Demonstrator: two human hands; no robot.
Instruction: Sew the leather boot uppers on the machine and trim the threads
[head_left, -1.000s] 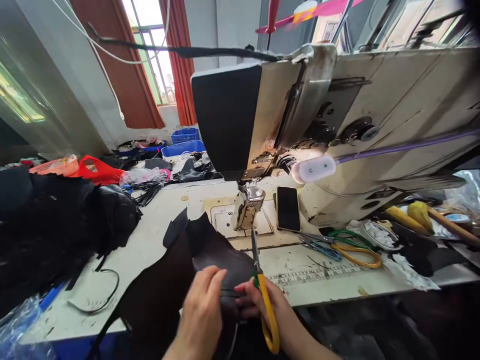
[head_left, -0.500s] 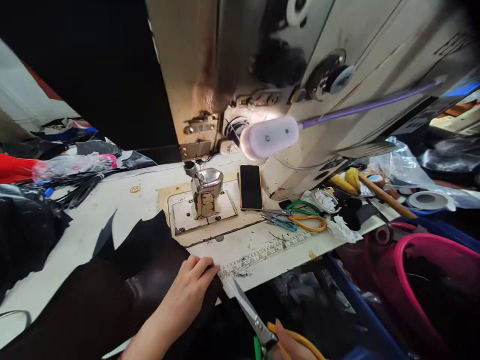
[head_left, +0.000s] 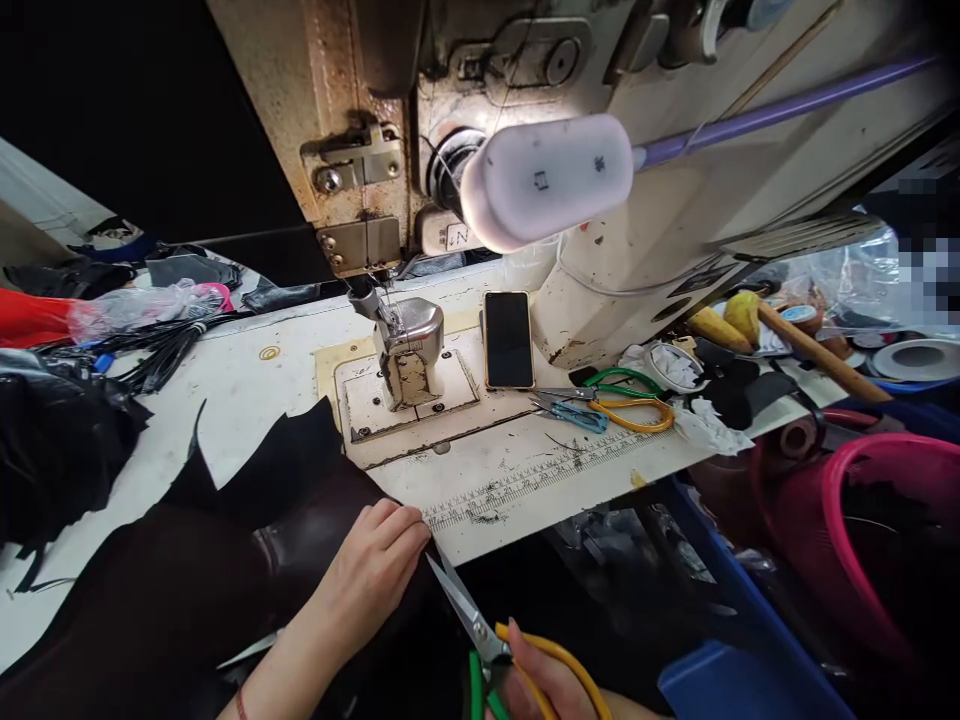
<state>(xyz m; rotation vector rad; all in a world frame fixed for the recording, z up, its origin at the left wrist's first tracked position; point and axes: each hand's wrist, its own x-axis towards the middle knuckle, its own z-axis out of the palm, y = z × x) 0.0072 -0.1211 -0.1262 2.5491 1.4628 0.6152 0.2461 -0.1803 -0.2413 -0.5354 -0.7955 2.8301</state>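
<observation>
Dark leather (head_left: 165, 590) with a jagged far edge spreads over the left front of the sewing table. My left hand (head_left: 386, 555) is closed on its right edge, fingers pinched near the table's front. In my right hand (head_left: 547, 680), low in the view, is a pair of scissors (head_left: 480, 630) with one yellow and one green handle. Their blades are parted and point up and left, with the tips at the leather's edge just below my left fingers. Beyond my hands stands the sewing machine's post bed (head_left: 411, 350), under the needle.
A lit lamp (head_left: 547, 180) on a purple stem hangs before the machine head. A phone (head_left: 508, 340) stands beside the post. More scissors (head_left: 630, 400) lie near the printed ruler (head_left: 525, 485). A pink bin (head_left: 836, 490) is at the right, a black bundle (head_left: 67, 450) at the left.
The scissors in my right hand have moved left and up, bringing the blades to the leather by my left fingers. My view has come closer to the machine.
</observation>
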